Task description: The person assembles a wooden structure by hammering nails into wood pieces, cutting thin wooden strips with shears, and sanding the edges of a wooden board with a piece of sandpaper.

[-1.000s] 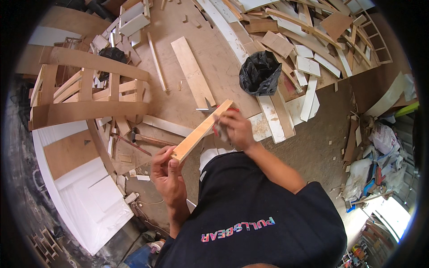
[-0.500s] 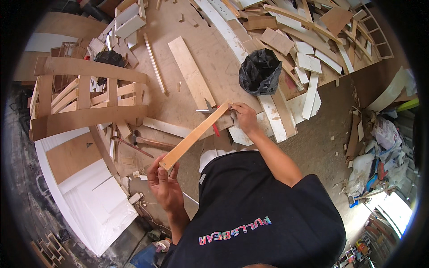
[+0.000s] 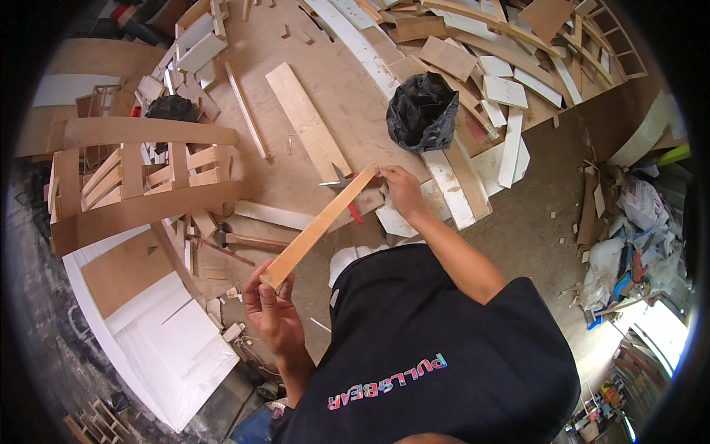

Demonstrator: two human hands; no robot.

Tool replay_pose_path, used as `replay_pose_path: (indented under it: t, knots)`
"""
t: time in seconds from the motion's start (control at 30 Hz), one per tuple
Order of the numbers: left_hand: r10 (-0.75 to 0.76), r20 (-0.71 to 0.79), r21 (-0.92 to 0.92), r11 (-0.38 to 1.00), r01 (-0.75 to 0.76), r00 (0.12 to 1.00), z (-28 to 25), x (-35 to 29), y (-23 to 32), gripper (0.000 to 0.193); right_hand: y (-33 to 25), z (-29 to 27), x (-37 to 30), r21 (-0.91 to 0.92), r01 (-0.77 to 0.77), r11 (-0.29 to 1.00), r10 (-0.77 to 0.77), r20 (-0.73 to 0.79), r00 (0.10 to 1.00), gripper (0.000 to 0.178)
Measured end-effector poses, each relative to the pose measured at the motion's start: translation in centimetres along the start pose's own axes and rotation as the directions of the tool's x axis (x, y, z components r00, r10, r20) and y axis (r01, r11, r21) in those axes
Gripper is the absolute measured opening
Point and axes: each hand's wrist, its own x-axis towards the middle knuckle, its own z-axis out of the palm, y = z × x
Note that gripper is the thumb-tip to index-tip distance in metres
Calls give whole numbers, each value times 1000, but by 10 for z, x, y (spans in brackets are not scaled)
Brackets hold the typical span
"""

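Frame (image 3: 148, 212): ten o'clock in the view, slats between two brown rails; it sits a touch lower than a second ago, likely because the head has turned
Hammer (image 3: 255, 241): nine o'clock, lying on the bench (image 3: 274, 185); neither hand touches it
Left hand (image 3: 277, 320): seven o'clock; thumb and fingers pinch the lower end of the strip (image 3: 318, 228), as they did a second ago
Strip: mid-view, slanting from eight o'clock up to just past twelve; now held at both ends, so it looks better steadied for work on its upper tip
Tool (image 3: 356, 214): near the centre; the strip crosses it in view, grey part on the far side, red handle on the near side
Right hand (image 3: 403, 195): two o'clock; blurred beside the strip a second ago, it is now sharp, fingertips closed on the upper end; whether it also holds something small, I cannot tell
Bag (image 3: 418, 135): one o'clock, black, open-mouthed; beyond the right hand, apart from it
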Motion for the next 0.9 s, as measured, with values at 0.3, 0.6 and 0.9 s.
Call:
replay_pose_path:
  t: [0.3, 0.6, 0.9]
  knots:
    - [3, -1, 31, 1000, -3, 1000, 2, 3, 3, 24, 14, -1, 10, -72, 15, 997, -13, 31, 999, 25]
    - [10, 1, 14, 1000, -10, 1000, 3, 3, 0, 22, 9, -4, 18, -71, 17, 997, -10, 101, 995, 27]
    - [18, 7, 2, 1000, -18, 1000, 4, 3, 0, 23, -14, -9, 11, -80, 100, 992, -93, 85, 992, 30]
